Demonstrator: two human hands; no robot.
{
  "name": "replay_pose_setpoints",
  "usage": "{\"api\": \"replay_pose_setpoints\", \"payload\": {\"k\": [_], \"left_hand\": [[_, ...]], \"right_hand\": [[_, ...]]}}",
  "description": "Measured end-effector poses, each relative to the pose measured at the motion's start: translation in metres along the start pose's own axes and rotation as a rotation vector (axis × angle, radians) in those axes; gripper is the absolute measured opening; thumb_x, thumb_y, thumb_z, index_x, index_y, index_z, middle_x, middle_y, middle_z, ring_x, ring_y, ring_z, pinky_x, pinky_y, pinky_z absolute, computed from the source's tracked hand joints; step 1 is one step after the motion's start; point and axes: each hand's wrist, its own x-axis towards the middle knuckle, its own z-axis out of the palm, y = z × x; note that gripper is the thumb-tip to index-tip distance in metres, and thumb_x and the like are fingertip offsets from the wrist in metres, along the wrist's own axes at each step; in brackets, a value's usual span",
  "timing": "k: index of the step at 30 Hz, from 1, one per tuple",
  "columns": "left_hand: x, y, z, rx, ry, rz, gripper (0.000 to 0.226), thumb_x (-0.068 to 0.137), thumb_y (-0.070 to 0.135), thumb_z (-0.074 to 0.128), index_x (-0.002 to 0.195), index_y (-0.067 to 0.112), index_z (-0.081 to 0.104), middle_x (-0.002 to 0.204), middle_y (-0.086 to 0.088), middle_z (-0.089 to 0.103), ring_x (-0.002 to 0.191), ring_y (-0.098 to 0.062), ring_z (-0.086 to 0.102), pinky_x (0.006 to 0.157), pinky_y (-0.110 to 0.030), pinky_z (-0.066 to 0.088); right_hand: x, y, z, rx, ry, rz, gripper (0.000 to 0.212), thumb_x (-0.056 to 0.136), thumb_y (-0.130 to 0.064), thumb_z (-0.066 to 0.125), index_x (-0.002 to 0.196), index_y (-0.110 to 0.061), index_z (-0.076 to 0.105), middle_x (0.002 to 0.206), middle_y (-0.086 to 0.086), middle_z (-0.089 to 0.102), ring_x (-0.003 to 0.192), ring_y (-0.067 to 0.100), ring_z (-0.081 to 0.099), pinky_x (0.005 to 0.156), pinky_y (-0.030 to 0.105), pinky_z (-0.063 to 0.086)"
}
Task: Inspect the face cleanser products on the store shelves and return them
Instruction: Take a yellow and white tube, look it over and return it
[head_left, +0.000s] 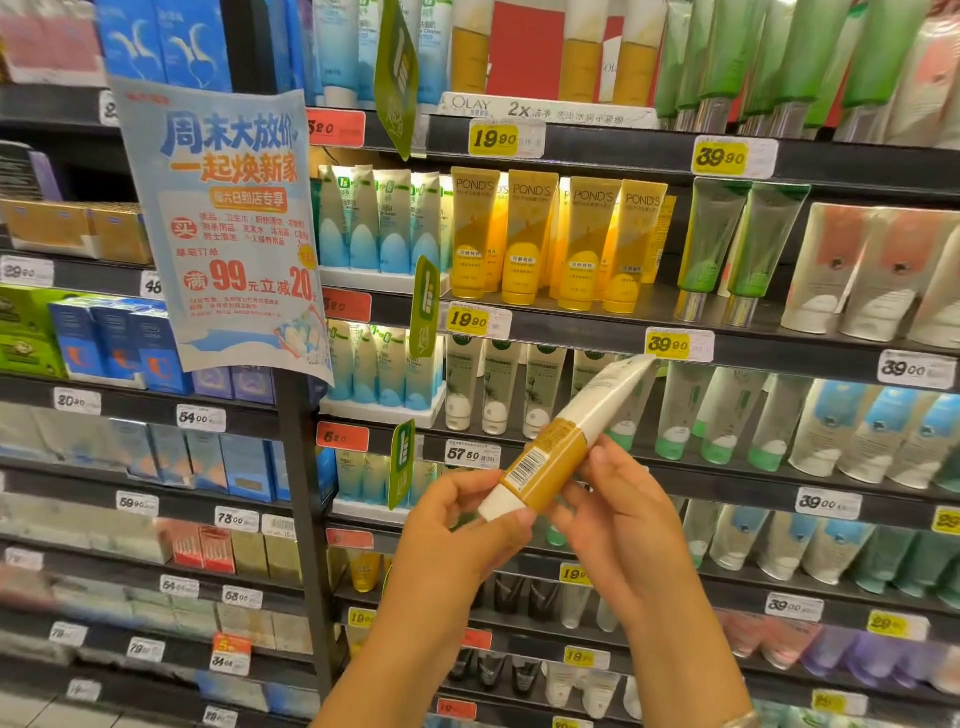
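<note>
Both hands — left (457, 525), right (618, 514) — pinch a barcoded tube (550, 457), tilted, before POND'S tubes (561, 239) tagged 19.90.

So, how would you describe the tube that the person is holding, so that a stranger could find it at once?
Look below the shelf of yellow POND'S tubes, in front of the shelves. There the left hand and the right hand hold one tube tilted. Unlike the shelved tubes, which stand upright, it is white with a mustard band and shows its barcode.

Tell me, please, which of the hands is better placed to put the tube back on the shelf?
The right hand, probably: it grips the tube at its yellow middle, nearer the shelves, while the left hand only pinches the white cap end.
</note>
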Motion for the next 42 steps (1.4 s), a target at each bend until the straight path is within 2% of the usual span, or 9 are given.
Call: {"api": "replay_pose_setpoints", "payload": {"k": [5, 9, 15, 21, 26, 29, 33, 38, 42], "left_hand": [[-0.003, 0.005, -0.004, -0.437, -0.121, -0.271, 0.04, 0.057, 0.002, 0.071, 0.097, 0.001, 0.065, 0.082, -0.015, 0.073, 0.072, -0.025, 0.071, 0.059, -0.031, 0.058], [-0.008, 0.009, -0.007, -0.507, -0.227, -0.349, 0.018, 0.062, 0.005, 0.069, 0.079, 0.005, 0.076, 0.083, -0.021, 0.072, 0.07, -0.028, 0.07, 0.059, -0.035, 0.058], [-0.009, 0.013, -0.012, -0.579, -0.29, -0.449, 0.034, 0.068, 0.003, 0.064, 0.101, -0.004, 0.057, 0.087, -0.028, 0.068, 0.069, -0.034, 0.068, 0.06, -0.038, 0.059], [-0.005, 0.014, -0.019, -0.681, -0.29, -0.535, 0.041, 0.066, 0.002, 0.066, 0.105, -0.009, 0.059, 0.092, -0.031, 0.066, 0.074, -0.037, 0.068, 0.066, -0.042, 0.059], [-0.005, 0.019, -0.027, -0.682, -0.336, -0.552, 0.017, 0.068, 0.004, 0.065, 0.075, -0.009, 0.073, 0.093, -0.03, 0.066, 0.079, -0.037, 0.068, 0.073, -0.044, 0.056], [-0.004, 0.02, -0.033, -0.683, -0.343, -0.569, 0.019, 0.067, 0.004, 0.066, 0.077, -0.011, 0.072, 0.098, -0.031, 0.065, 0.085, -0.038, 0.067, 0.076, -0.045, 0.055], [-0.002, 0.025, -0.044, -0.703, -0.349, -0.587, 0.021, 0.066, 0.002, 0.066, 0.08, -0.013, 0.071, 0.098, -0.033, 0.065, 0.083, -0.04, 0.068, 0.073, -0.046, 0.056], [0.006, 0.024, -0.058, -0.661, -0.281, -0.558, 0.048, 0.067, 0.0, 0.064, 0.113, -0.01, 0.054, 0.114, -0.034, 0.059, 0.094, -0.041, 0.064, 0.077, -0.05, 0.055], [0.012, 0.021, -0.064, -0.548, -0.262, -0.457, 0.029, 0.064, 0.003, 0.065, 0.091, -0.006, 0.066, 0.099, -0.027, 0.068, 0.092, -0.036, 0.065, 0.074, -0.046, 0.057]], "right_hand": [[0.0, 0.001, 0.001, 0.045, -0.025, 0.005, 0.043, 0.082, -0.011, 0.051, 0.125, -0.006, 0.052, 0.096, 0.011, 0.07, 0.086, 0.022, 0.067, 0.072, 0.04, 0.058], [0.0, 0.003, 0.0, 0.065, -0.021, 0.006, 0.035, 0.081, -0.011, 0.054, 0.116, -0.009, 0.058, 0.091, 0.01, 0.072, 0.079, 0.02, 0.069, 0.064, 0.038, 0.057], [0.001, 0.008, 0.005, -0.038, 0.075, 0.043, 0.02, 0.073, -0.016, 0.063, 0.091, -0.009, 0.07, 0.079, 0.01, 0.07, 0.068, 0.019, 0.068, 0.059, 0.038, 0.058], [0.003, 0.012, 0.016, -0.169, 0.193, 0.079, 0.024, 0.071, -0.021, 0.064, 0.09, -0.007, 0.066, 0.073, 0.007, 0.071, 0.063, 0.018, 0.067, 0.058, 0.035, 0.058], [0.004, 0.016, 0.024, -0.184, 0.247, 0.117, 0.019, 0.077, -0.019, 0.063, 0.09, -0.005, 0.065, 0.078, 0.01, 0.071, 0.069, 0.023, 0.065, 0.063, 0.041, 0.058], [0.004, 0.022, 0.027, -0.186, 0.277, 0.125, 0.025, 0.076, -0.019, 0.064, 0.094, -0.002, 0.064, 0.081, 0.012, 0.071, 0.074, 0.026, 0.064, 0.066, 0.047, 0.057], [0.006, 0.03, 0.033, -0.207, 0.267, 0.121, 0.022, 0.08, -0.018, 0.063, 0.095, -0.002, 0.063, 0.076, 0.009, 0.072, 0.066, 0.02, 0.069, 0.062, 0.041, 0.059], [0.01, 0.032, 0.043, -0.274, 0.216, 0.026, 0.022, 0.08, -0.017, 0.062, 0.099, -0.006, 0.062, 0.074, 0.002, 0.072, 0.066, 0.015, 0.069, 0.055, 0.032, 0.056], [0.011, 0.032, 0.051, -0.396, 0.177, -0.089, 0.033, 0.087, -0.013, 0.059, 0.118, -0.003, 0.055, 0.07, -0.007, 0.068, 0.061, 0.005, 0.064, 0.058, 0.029, 0.054]]}}
